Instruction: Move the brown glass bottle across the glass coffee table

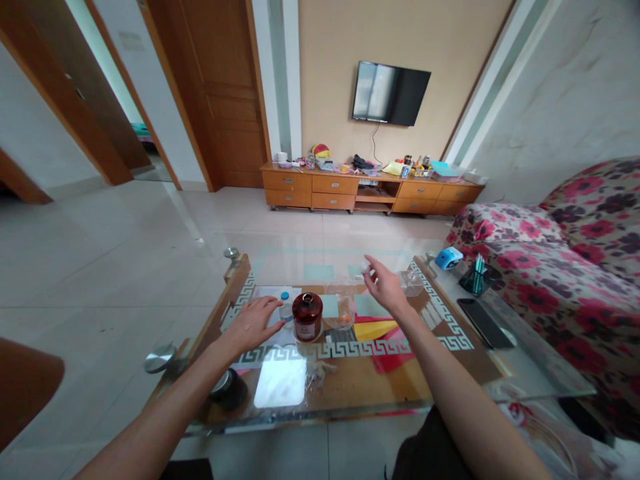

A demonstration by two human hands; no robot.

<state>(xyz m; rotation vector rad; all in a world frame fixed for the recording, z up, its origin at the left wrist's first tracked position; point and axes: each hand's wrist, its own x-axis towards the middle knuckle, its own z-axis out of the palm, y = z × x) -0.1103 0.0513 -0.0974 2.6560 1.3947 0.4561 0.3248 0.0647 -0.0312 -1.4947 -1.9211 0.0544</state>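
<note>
My left hand lies flat on the glass bench, fingers spread and holding nothing, its fingertips just beside a small blue-capped vial and close to the brown bottle. The bottle stands upright near the middle of the bench, and its mouth looks uncapped from here. My right hand is lifted above the bench, thumb and forefinger pinched together on a small white ball, cotton by the look of it, though it is too small to be sure.

As I judge it, the work is at an early stage: one white piece is picked up and in the air, while the bottle is untouched by either hand. A clear bag with something orange inside sits just right of the bottle, under the raised hand's path, beside red and yellow paper.

For room, the near edge of the bench is close to my forearms. A black phone and a pen holder sit well apart to the right by the flowered sofa. The far half of the glass has more free space than the middle.
</note>
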